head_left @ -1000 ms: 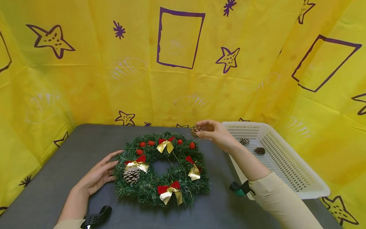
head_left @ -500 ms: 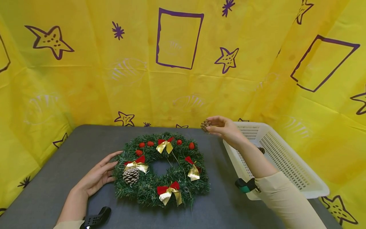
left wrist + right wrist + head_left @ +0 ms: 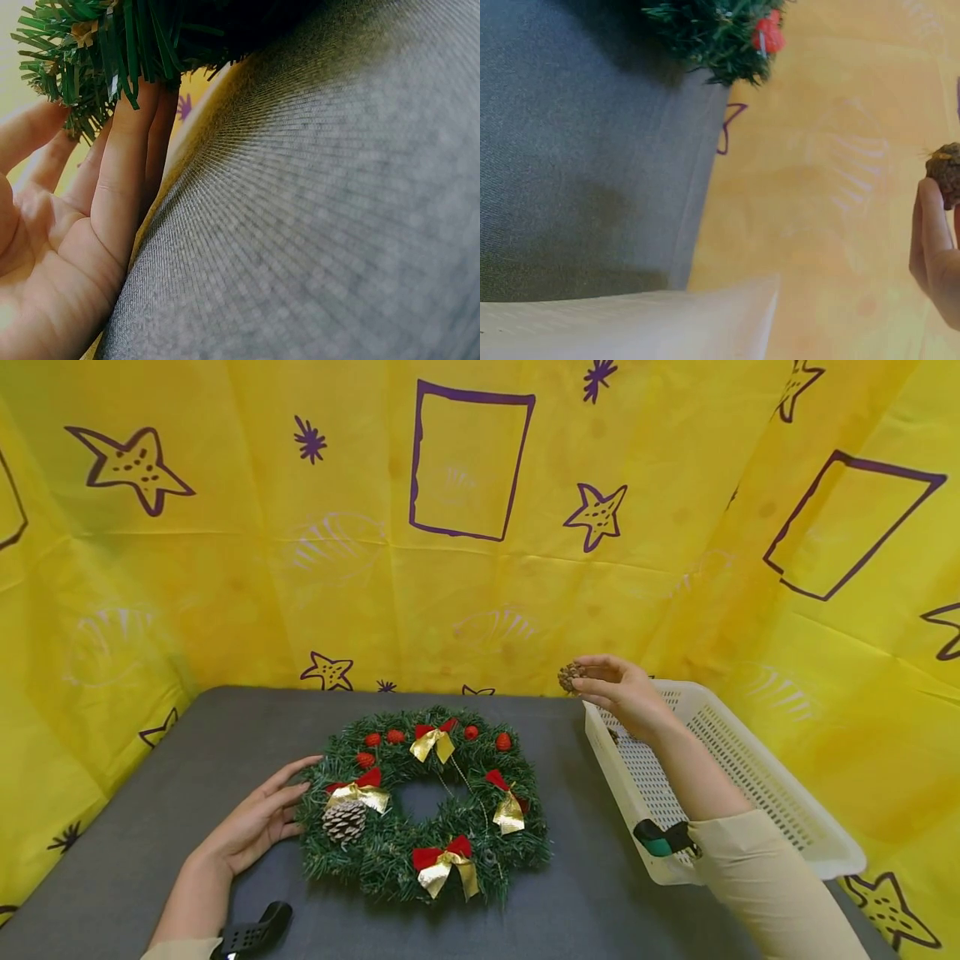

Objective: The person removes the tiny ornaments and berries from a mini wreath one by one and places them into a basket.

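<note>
- Green artificial needles form the wreath (image 3: 390, 847), which in the head view lies on the grey table (image 3: 255, 727) between the two hands, just to the right of the left hand (image 3: 258, 822) and well apart from the right hand (image 3: 626, 693).
- In the same view, the left hand's fingers are extended and loosely parted, their tips touching the wreath's left edge.
- The right hand, raised over the far left part of the white basket (image 3: 613, 781), pinches a small brown pine cone (image 3: 568, 677); the cone juts from its fingertips on the side facing the wreath, clear of both wreath and basket.
- Nearest the left hand on the wreath sit a larger pale-tipped cone (image 3: 344, 822) and a red-and-gold bow (image 3: 358, 791); three similar bows lie farther from that hand, and red berries (image 3: 365, 760) dot the part beyond its fingertips.
- In the left wrist view, the wreath hangs over the left hand's fingertips, which reach into its needles; the fingers are mostly straight, and the table's surface runs alongside them.
- In the right wrist view, the small brown pine cone is held at the right hand's fingertips, partly cut off by the edge, before yellow cloth (image 3: 802, 187); the wreath's edge appears well away from that hand.
</note>
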Tool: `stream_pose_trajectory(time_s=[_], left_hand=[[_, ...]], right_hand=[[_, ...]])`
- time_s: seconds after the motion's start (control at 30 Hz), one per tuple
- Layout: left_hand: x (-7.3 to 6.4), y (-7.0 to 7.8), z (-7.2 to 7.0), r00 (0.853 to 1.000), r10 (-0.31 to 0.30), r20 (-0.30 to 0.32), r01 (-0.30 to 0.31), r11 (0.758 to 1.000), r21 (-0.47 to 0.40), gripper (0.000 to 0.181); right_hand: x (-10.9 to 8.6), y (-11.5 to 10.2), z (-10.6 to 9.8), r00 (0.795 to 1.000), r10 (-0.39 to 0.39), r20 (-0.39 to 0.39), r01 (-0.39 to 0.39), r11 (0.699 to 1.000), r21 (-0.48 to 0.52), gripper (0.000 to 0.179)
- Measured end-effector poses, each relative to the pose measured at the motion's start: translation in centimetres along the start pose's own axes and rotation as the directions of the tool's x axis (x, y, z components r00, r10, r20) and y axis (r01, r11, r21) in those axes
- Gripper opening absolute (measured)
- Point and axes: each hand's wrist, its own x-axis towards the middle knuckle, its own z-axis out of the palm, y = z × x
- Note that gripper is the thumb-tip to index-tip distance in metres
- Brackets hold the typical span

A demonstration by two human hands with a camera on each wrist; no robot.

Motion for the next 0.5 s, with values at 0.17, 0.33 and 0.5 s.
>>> stream_pose_trajectory(time_s=[0.17,0.33,0.5], left_hand=[[0.0,0.1,0.0,1.000,-0.008,-0.012,0.008,1.000,0.001,0.057],[0.0,0.1,0.0,1.000,-0.010,-0.016,0.010,1.000,0.002,0.057],[-0.1,0.0,-0.1,1.000,-0.008,-0.012,0.008,1.000,0.012,0.057]], right_hand=[[-0.3,-0.4,-1.4,1.000,-0.002,-0.021,0.003,0.998,0.056,0.051],[-0.6,-0.3,-2.7,0.999,-0.015,-0.039,0.020,0.991,0.130,0.040],[-1.0,0.0,-4.3,0.999,-0.017,-0.051,0.028,0.979,0.203,0.038]])
